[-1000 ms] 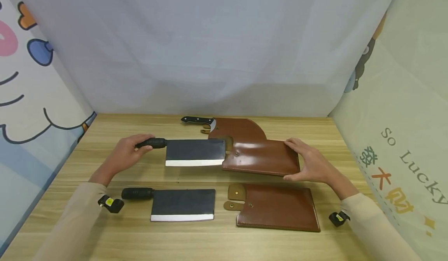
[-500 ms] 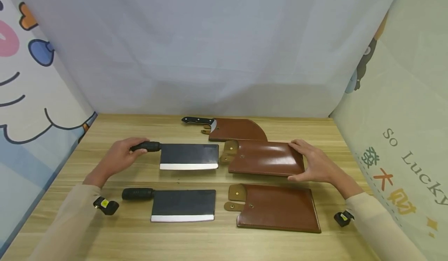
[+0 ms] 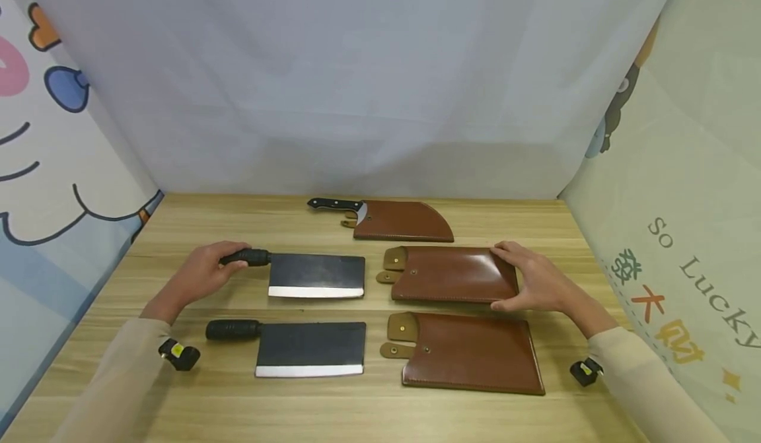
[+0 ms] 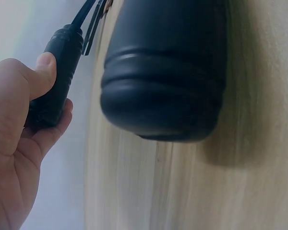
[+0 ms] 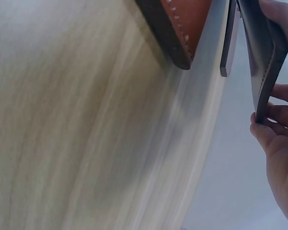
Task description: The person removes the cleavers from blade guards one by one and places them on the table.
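Note:
My left hand [image 3: 205,274] grips the ribbed black handle of a cleaver [image 3: 317,274] in the head view. The dark blade points right, its bright edge toward me. In the left wrist view the thumb [image 4: 46,72] lies along that handle with fingers beneath. My right hand [image 3: 535,281] holds the right end of a brown leather sheath [image 3: 454,274], thumb and fingers at its two corners. The sheath's tan flap and strap face the blade tip, a small gap apart. In the right wrist view the sheath [image 5: 264,52] is seen edge-on between the fingers.
A second cleaver [image 3: 312,349] lies nearer me, left of a second sheath [image 3: 472,354] on the wooden table [image 3: 333,413]. Behind them lies a black-handled knife [image 3: 335,204] in a curved brown sheath [image 3: 407,220]. Cloth walls [image 3: 368,80] enclose the table's back and sides.
The held cleaver and sheath have come lower and toward me. The cleaver has shifted left and the sheath slightly right, so a gap now parts them where they met before.

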### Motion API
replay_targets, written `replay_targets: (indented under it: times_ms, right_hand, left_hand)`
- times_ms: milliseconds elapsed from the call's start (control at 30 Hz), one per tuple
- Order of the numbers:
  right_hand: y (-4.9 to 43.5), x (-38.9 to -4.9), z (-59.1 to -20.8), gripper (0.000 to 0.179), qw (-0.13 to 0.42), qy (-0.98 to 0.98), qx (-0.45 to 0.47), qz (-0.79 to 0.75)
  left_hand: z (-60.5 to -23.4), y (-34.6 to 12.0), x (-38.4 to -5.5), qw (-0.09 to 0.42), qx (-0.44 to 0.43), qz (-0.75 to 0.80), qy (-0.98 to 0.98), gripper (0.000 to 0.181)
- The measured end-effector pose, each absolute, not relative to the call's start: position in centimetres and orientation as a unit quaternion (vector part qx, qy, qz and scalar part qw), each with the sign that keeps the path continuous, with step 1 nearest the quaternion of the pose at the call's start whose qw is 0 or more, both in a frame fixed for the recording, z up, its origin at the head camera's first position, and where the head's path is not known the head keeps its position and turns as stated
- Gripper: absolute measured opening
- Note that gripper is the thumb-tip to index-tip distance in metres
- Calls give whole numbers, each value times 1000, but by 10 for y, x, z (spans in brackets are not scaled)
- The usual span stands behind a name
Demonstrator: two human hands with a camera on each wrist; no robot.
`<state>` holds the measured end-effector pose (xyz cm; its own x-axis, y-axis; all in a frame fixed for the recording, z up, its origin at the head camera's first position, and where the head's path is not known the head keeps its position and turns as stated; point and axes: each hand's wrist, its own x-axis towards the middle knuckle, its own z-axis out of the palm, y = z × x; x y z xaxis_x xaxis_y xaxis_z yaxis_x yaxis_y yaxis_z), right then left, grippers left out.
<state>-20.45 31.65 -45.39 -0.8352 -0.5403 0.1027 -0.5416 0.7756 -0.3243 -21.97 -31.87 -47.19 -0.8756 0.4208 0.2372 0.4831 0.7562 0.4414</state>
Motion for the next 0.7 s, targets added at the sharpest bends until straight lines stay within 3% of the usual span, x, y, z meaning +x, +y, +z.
replay_targets:
  times_ms: [700]
  right_hand:
    - [321,-212,-471,112,-66,-951,261,152]
  left_hand:
    - [-486,-322,-226,-4,-239,-241,-941,41]
